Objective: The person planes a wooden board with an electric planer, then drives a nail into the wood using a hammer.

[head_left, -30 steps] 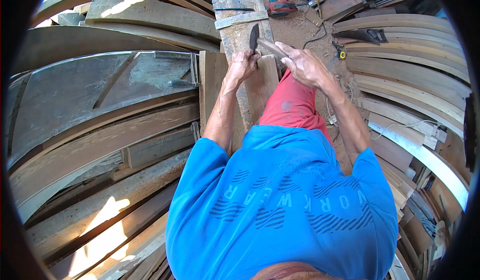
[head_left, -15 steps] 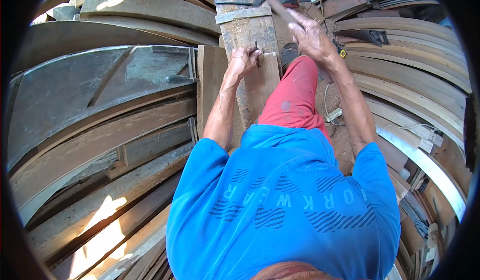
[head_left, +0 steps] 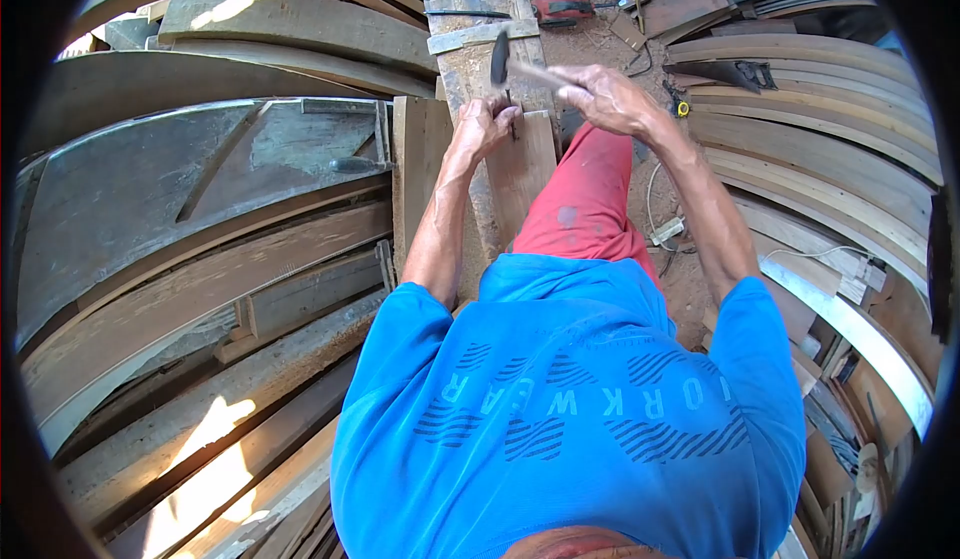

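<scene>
My left hand point(head_left: 485, 124) is closed around a thin, dark chisel-like tool point(head_left: 514, 131), held roughly upright at the end of a wooden board point(head_left: 524, 171). My fingers hide most of the tool. In my right hand point(head_left: 612, 99) is a hammer point(head_left: 540, 75), gripped by its wooden handle. Its dark head is right above the top of the tool; whether they touch I cannot tell. The board lies on a worn wooden bench point(head_left: 464, 59) beside my right leg.
A dark thin bar point(head_left: 468, 14) lies at the bench's far end. Beyond are a red power tool point(head_left: 562, 6), a handsaw point(head_left: 735, 75) and a yellow tape measure point(head_left: 683, 109). Stacked planks point(head_left: 300, 21) line both sides. A white power strip point(head_left: 667, 230) with a cord lies right of my leg.
My right hand has swung the hammer down and to the left, from raised beyond the bench to just over the tool. My left hand keeps its hold in nearly the same place.
</scene>
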